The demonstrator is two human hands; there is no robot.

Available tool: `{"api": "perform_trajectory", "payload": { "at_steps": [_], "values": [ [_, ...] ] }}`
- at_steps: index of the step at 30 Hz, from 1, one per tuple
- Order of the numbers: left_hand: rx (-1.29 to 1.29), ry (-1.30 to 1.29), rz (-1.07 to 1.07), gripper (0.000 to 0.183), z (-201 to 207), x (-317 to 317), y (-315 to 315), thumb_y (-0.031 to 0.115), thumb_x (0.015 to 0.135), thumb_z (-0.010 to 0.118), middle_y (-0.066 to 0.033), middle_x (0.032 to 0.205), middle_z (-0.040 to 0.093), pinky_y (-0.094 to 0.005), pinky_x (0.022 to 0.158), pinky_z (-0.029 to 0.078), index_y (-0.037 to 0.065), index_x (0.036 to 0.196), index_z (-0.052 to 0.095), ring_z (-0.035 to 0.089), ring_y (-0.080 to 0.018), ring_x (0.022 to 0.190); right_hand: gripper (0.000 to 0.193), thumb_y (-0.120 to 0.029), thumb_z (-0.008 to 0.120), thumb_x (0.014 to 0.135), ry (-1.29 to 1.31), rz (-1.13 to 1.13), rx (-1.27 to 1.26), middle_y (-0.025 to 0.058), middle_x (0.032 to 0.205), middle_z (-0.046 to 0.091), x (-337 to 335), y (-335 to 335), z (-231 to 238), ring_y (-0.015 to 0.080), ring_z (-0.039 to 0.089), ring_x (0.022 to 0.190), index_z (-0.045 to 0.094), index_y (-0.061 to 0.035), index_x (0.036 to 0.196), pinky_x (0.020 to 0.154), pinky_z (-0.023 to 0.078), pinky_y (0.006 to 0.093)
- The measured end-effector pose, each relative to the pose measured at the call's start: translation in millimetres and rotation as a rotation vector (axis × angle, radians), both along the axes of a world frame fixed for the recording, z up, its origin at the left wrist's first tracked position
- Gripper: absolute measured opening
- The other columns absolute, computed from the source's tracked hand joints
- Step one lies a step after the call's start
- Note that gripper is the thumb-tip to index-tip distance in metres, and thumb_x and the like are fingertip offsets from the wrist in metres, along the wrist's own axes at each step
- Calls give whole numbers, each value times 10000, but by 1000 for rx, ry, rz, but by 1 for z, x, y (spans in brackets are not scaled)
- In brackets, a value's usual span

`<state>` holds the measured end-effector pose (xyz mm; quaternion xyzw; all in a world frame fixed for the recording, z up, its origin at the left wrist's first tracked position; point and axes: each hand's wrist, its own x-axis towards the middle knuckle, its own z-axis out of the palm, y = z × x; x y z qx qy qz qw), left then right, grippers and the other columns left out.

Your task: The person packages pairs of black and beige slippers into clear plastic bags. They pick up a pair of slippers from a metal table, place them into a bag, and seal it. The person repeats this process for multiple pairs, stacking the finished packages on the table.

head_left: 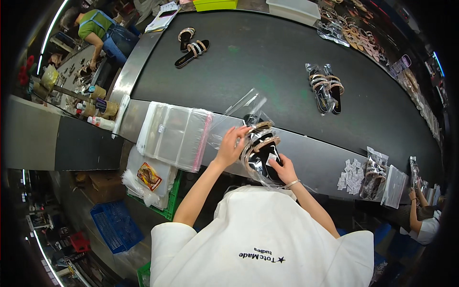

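Two hands hold at least one sandal at the counter's near edge. Two bare sandals lie toward its far left corner, two bagged sandals toward its right end. One lime-green bin and one white bin line the far edge.

Bright, evenly lit centre, white glare on bagged sandals — strong fisheye curvature, dim black rim.

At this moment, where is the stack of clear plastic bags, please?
In the head view, the stack of clear plastic bags lies left of the left hand, on the metal strip along the near edge of the dark work surface.
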<state>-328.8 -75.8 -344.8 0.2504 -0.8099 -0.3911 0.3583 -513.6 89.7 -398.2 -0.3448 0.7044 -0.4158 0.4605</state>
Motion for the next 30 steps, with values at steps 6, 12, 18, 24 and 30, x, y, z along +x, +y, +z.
{"api": "perform_trajectory", "payload": {
  "at_steps": [6,12,18,24,30],
  "values": [
    [-65,-15,-224,249,17,-26,18,48,828,530,-117,1105,617,-436,986,374,49,1074,573,539,-277,1120,387,-318,682,788,227,115,37,160,887,663,-13,-2,41,263,639,789,612,-28,1035,698,484,346],
    [-272,-103,-384,135,59,-54,57,57,783,567,-96,1182,589,-449,1055,295,72,918,571,489,-283,1190,386,-329,695,780,389,8,-146,139,755,620,-11,-3,17,248,577,654,614,-41,1024,650,469,311],
    [-226,61,87,328,82,-21,21,-33,744,532,-139,1244,542,-399,1050,305,39,1064,523,469,-272,1218,318,-265,679,829,58,-259,-207,11,708,603,-15,-11,88,49,480,591,602,4,981,514,390,223],
    [881,-12,-96,378,42,-30,11,-88,783,472,-117,1112,603,-356,904,436,-33,1153,523,544,-191,1068,268,-244,607,900,-374,-330,-261,1,799,627,-10,-36,137,38,525,624,607,9,989,538,419,202],
    [324,-314,-335,364,74,-20,47,-93,736,420,-281,964,600,-400,850,469,-67,1074,554,595,-396,903,317,-328,605,901,-187,-378,-336,-36,745,565,-30,-59,112,29,435,656,625,-13,924,565,372,218]
  ]
}}
